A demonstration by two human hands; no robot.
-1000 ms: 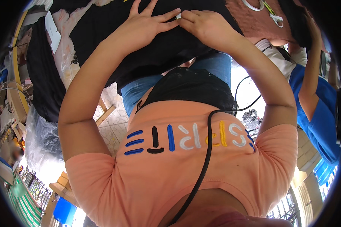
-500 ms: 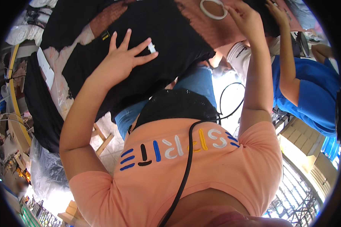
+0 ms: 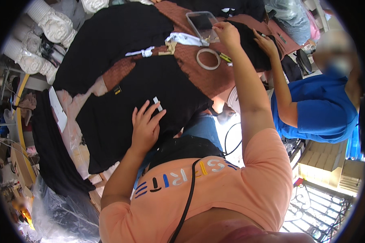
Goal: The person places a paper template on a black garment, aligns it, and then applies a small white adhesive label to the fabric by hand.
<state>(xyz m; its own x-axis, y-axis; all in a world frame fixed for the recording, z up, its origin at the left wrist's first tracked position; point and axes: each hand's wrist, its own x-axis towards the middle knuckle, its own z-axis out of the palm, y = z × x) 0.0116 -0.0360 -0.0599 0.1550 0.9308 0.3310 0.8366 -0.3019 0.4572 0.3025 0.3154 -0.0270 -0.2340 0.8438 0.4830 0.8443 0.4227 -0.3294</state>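
A black garment (image 3: 121, 105) lies spread in front of me, with a small black-and-yellow tag (image 3: 117, 90) on its left part. My left hand (image 3: 145, 131) rests on it, fingers stretched out. Right by its fingertips is a small white label (image 3: 157, 103). My right hand (image 3: 228, 35) reaches far forward to the side of a clear plastic box (image 3: 190, 20). Its fingers are curled together in a pinch; what they hold, if anything, is hidden. Nearer than the box, a roll of tape (image 3: 198, 60) lies flat on brown cloth (image 3: 186, 71).
At the right, a co-worker in a blue shirt (image 3: 324, 107) has a hand (image 3: 267, 44) on black cloth. White bundles (image 3: 56, 32) stand at the far left. Beside the tape roll lies a yellow-and-dark tool (image 3: 224, 57). A black cable (image 3: 192, 182) crosses my chest.
My right hand has left the tape roll and is now at the clear box. My left hand has drawn nearer to me over the black garment, still by the white label. The view has shifted forward.
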